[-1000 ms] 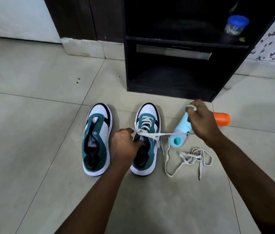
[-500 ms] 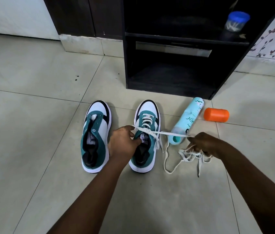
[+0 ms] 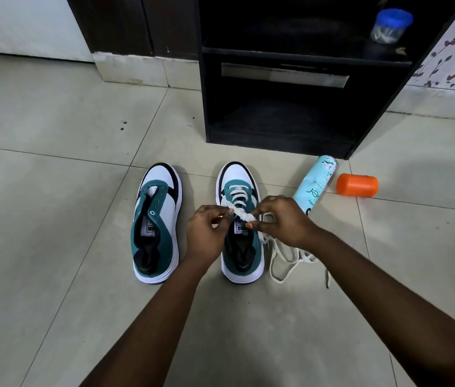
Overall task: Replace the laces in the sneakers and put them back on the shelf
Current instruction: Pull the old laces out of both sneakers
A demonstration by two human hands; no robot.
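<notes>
A: Task thing first?

B: Right sneaker (image 3: 241, 224), on the floor tiles (image 3: 53, 219) in front of the dark shelf unit (image 3: 282, 79), toe toward it. White lace (image 3: 241, 215) is crossed through the lower eyelets; the top ones look unfinished.

A: Hands?

B: Both over the tongue area. Left hand (image 3: 208, 233) pinches the lace end at the left side of the shoe, fingers curled in. Right hand (image 3: 279, 219) pinches the other part of the same lace, thumb and forefinger closed on it. Bunched lace sits between them.

A: Other shoe?

B: Left sneaker (image 3: 156, 224) just beside it, parallel, with no lace in it. Eyelets bare.

A: Spare lace?

B: Loose white lace (image 3: 290, 261) heaped on the floor right of the laced shoe, partly under the right wrist. Can't tell if it joins the one being threaded.

A: Step?

B: My read: mid-lacing the first shoe, near the top. Roughly a third done; second shoe and shelving remain.

A: Next move needs?

B: Feeding the tip through the next eyelet and pulling slack even. Tip is hidden by fingers, so aim unclear.

A: Clutter?

B: Pale blue spray can (image 3: 315, 185) lying down, orange cap (image 3: 357, 185) near it, blue-lidded jar (image 3: 391, 25) on the upper shelf.
</notes>
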